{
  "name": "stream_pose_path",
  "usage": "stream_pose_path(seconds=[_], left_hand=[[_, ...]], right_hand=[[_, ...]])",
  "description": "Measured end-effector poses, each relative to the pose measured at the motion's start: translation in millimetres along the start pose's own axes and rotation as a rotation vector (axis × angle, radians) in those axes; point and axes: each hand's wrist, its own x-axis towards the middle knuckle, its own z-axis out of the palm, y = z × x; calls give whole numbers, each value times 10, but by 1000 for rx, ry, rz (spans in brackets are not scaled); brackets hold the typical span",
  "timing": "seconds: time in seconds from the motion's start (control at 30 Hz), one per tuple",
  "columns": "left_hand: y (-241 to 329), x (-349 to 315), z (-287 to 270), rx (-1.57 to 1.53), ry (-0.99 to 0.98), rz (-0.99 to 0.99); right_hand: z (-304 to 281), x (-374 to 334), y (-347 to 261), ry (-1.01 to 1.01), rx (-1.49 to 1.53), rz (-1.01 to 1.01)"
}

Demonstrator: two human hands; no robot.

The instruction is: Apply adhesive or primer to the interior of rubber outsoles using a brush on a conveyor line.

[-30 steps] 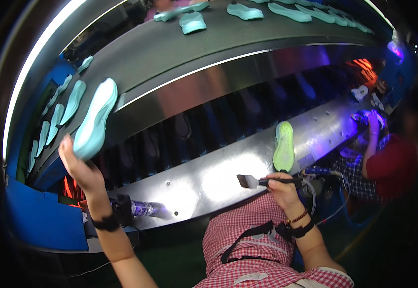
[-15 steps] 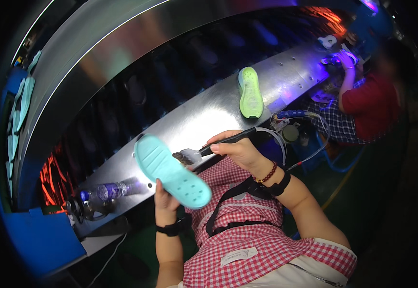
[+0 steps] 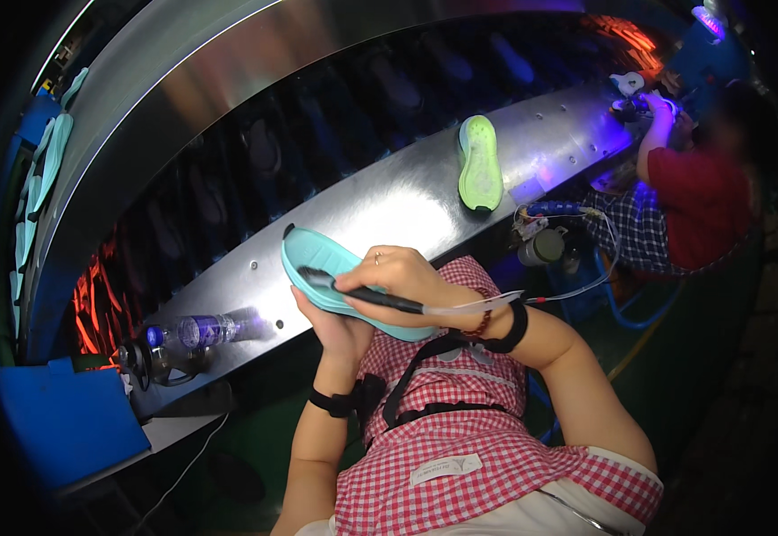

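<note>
A turquoise shoe sole (image 3: 326, 253) lies tilted across the palm of my left hand (image 3: 340, 332), which grips it from below along its near edge. The hollow side with a raised rim faces up, and a dark tip shows at its far left end. My right hand (image 3: 404, 279) is closed around the black handle of a brush (image 3: 389, 301) with a thin clear tube running from its back end. The brush head is over the inside of the sole, apparently against its near rim; my fingers and the sole's right part overlap, so the bristles show only partly.
A yellow-green sole (image 3: 480, 170) lies on the metal ledge (image 3: 389, 205) in front of a dark bay holding several soles. A plastic bottle (image 3: 203, 331) lies at the left, near a blue box (image 3: 76, 420). At the right sit a lidded jar (image 3: 542, 248) and another person (image 3: 697, 201).
The turquoise sole has been turned, its hollow side now up instead of its flat side with holes. My right hand has moved left and brought the brush over it.
</note>
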Motion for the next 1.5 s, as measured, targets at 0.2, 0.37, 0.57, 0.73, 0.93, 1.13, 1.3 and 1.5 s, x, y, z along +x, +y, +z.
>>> stream_pose_path(seconds=[0.2,0.37,0.57,0.73,0.93,1.13,1.3,1.5], left_hand=[[290,9,-63,28,-60,105],[187,-160,82,-82,-387,-140],[239,-151,215,-97,-345,18],[288,-205,385,-90,-16,188],[439,-183,259,-69,-162,299],[575,-151,233,-152,-303,386],[611,-115,299,-53,-218,435],[729,-155,306,3,-491,385]], right_hand=[[-400,-271,-61,-391,154,155],[-474,-29,-250,88,603,449],[-340,-145,-344,-251,546,232],[-393,-82,-345,-129,514,368],[-448,-196,-397,-159,509,198],[-448,-273,-385,-309,529,31],[-473,-300,-287,-60,580,414],[-407,-367,-186,-145,861,227]])
